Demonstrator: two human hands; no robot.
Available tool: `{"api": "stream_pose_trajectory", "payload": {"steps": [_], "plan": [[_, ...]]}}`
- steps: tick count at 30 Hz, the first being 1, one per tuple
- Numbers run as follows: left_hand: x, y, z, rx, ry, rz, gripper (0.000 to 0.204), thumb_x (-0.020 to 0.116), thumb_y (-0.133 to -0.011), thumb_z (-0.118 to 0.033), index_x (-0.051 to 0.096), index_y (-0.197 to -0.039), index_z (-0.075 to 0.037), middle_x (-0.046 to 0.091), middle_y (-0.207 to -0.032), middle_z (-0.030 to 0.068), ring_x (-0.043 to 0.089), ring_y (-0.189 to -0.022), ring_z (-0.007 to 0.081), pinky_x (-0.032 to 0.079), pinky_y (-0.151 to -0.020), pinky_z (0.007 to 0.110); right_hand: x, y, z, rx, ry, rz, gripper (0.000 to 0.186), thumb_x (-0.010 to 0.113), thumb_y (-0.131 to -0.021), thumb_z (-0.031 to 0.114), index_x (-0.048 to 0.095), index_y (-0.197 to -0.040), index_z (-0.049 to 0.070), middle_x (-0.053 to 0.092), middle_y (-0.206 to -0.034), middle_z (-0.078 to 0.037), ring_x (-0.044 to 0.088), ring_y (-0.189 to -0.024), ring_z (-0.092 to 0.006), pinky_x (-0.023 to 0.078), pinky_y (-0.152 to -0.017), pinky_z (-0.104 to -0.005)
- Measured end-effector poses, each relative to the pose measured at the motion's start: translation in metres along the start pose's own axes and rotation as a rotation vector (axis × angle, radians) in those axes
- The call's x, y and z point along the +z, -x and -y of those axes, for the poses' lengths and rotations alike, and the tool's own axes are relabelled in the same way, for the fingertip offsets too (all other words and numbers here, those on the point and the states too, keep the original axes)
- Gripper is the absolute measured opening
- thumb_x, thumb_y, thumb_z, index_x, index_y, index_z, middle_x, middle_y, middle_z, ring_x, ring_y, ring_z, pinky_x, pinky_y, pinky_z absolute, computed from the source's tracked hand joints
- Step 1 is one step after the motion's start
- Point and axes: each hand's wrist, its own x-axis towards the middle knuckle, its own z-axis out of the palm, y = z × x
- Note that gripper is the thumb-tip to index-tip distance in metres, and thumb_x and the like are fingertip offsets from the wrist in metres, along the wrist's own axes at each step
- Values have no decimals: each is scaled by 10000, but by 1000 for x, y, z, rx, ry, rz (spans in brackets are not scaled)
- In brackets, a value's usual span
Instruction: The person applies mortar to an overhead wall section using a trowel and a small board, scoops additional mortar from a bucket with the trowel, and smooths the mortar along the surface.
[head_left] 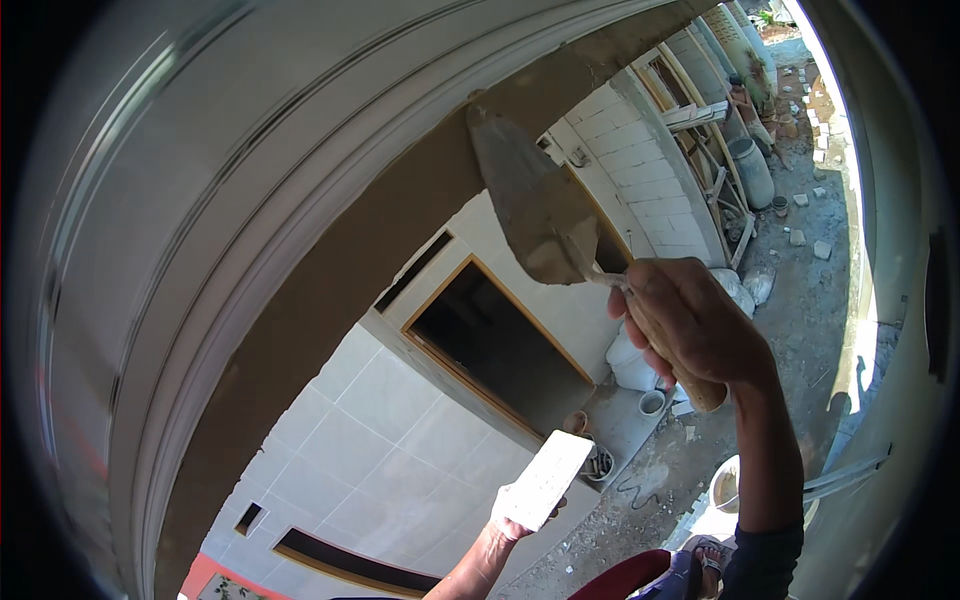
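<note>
My right hand [695, 315] is wrapped round the wooden handle of a pointed trowel [530, 205], its metal blade smeared with grey-brown mortar. The blade's tip touches a long band of wet mortar [350, 240], which runs along the underside of a ceiling edge beside ribbed white moulding [255, 195]. Lower down, my left hand [518, 518] grips a flat white rectangular slab [548, 480], overexposed by sunlight; its exact kind cannot be made out. The slab is well apart from the trowel and the mortar band.
Far below lies the rough ground [800, 290], strewn with rubble. A tiled wall [400, 430] has a wood-framed doorway [500, 340]. Also below are white sacks [632, 362], a pale bucket [725, 485], a blue-grey barrel [750, 170] and leaning timber. Another person [745, 105] is at the upper right.
</note>
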Motion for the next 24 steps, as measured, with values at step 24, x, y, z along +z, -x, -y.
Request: {"api": "stream_pose_trajectory", "payload": {"steps": [24], "plan": [[4, 8, 11, 135, -112, -132, 523, 475, -934, -234, 449, -1293, 146, 574, -1014, 278, 554, -708, 276, 477, -526, 324, -75, -44, -15, 10, 138, -274, 478, 444, -1001, 488, 577, -858, 51, 489, -605, -8, 431, -400, -71, 342, -335, -242]]}}
